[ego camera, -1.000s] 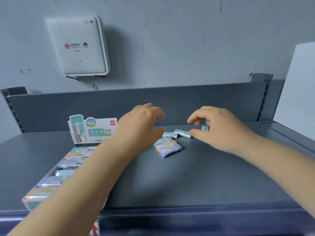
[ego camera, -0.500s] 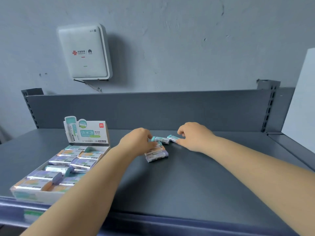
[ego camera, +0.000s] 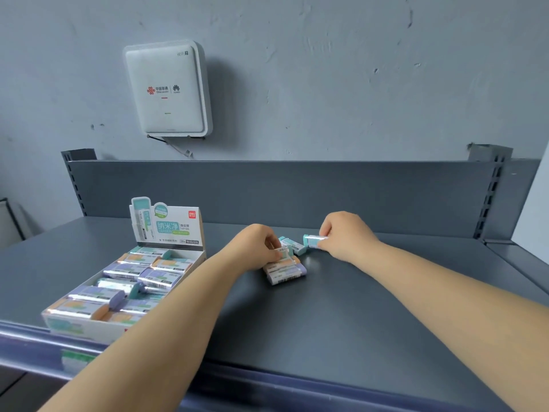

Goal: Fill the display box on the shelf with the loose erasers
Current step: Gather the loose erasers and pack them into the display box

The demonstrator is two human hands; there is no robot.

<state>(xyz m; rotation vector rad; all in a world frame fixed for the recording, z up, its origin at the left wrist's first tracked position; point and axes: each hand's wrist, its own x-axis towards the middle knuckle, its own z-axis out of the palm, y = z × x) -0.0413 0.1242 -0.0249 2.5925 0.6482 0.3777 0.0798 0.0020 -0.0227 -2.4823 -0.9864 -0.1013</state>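
— Pinching two at once, is that safe? The left hand (ego camera: pixel 261 248) grips a teal eraser (ego camera: pixel 284 253) atop the loose pile (ego camera: pixel 285 270); the right hand (ego camera: pixel 344 236) pinches another (ego camera: pixel 312 240).

— Risky. Lifting could topple that pile on the shelf (ego camera: pixel 341 307), or crowd the nearly full display box (ego camera: pixel 89 328) to the left.
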